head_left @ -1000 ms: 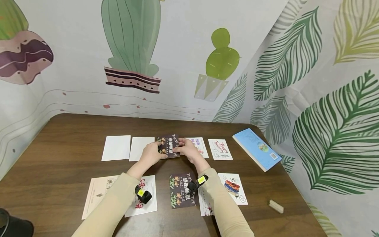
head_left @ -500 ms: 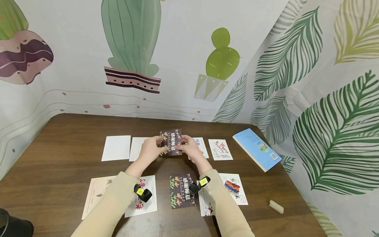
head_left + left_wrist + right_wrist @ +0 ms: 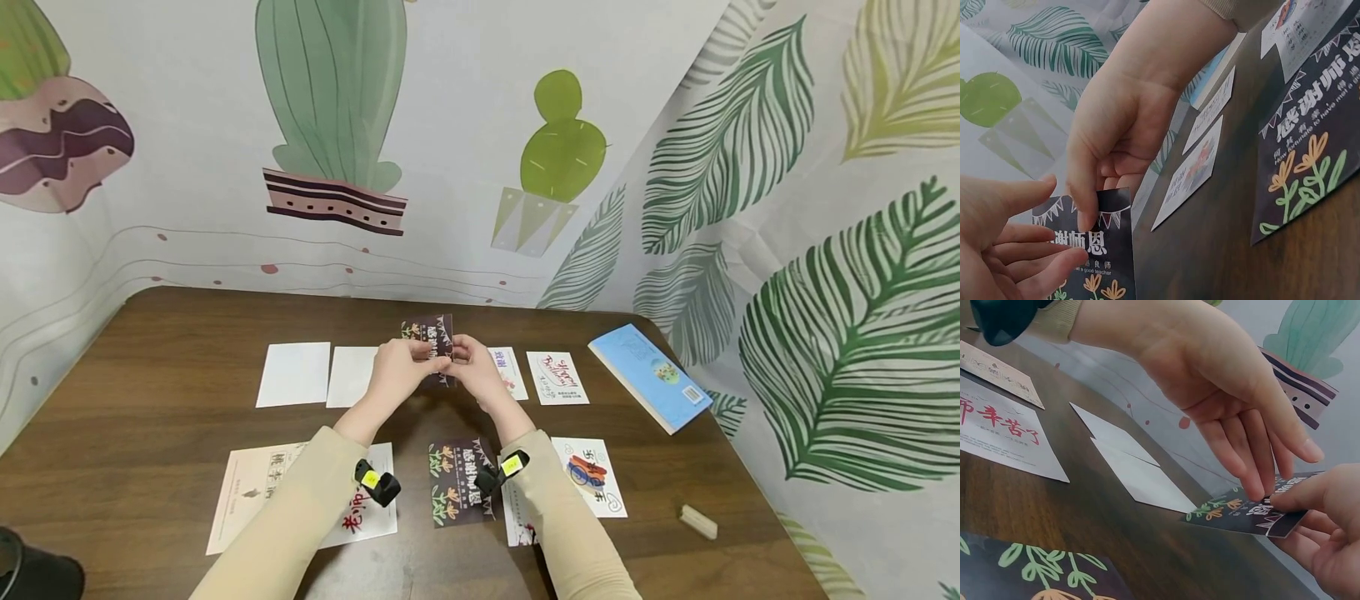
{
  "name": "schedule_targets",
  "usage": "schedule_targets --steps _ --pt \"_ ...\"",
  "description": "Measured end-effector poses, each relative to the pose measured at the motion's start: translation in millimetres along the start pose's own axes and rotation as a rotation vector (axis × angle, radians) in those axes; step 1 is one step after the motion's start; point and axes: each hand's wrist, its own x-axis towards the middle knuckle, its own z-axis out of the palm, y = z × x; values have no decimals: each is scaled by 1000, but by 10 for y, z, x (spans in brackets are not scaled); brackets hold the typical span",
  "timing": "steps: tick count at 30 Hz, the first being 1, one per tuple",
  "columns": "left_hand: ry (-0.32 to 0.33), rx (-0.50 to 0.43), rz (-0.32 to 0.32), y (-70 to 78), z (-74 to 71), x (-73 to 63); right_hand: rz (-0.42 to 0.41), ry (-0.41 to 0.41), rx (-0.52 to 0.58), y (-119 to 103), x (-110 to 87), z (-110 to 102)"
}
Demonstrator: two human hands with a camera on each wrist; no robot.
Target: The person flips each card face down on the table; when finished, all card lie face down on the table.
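Observation:
A small dark card (image 3: 431,330) with white lettering, bunting and orange flowers is held up above the back of the table. My right hand (image 3: 480,377) pinches its right edge, thumb on the printed face and fingers behind, as the right wrist view shows at the card (image 3: 1225,515). My left hand (image 3: 395,372) is in front of the card with fingers fairly straight; in the left wrist view its thumb and fingers are spread apart, not gripping. Whether its fingertips touch the card I cannot tell. A larger dark card (image 3: 452,492) of like design lies between the forearms.
Two blank white cards (image 3: 294,375) lie at the back left. A card with purple lettering (image 3: 507,371) and a red-lettered card (image 3: 557,377) lie right of the hands, then a blue book (image 3: 651,377). Printed sheets lie in front, partly under the sleeves. An eraser-like block (image 3: 698,522) sits right.
The small dark card has been raised and tilted from the back row. My left hand has let go of its left edge and moved right across its front; my right hand keeps hold.

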Motion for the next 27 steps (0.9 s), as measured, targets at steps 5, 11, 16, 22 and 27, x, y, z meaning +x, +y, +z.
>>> schedule_targets --steps 5,11,16,22,27 --pt "11 16 -1 24 2 23 -33 -32 6 -17 3 9" --pt "38 38 18 46 -12 60 -68 -74 29 -48 -3 15" --pt "61 27 12 64 -33 77 -70 -90 13 -100 -34 9" --pt "69 22 4 75 -39 80 -85 -93 -31 -132 -57 4" --pt "60 8 7 67 -42 87 -88 -108 -37 -123 -54 -14"
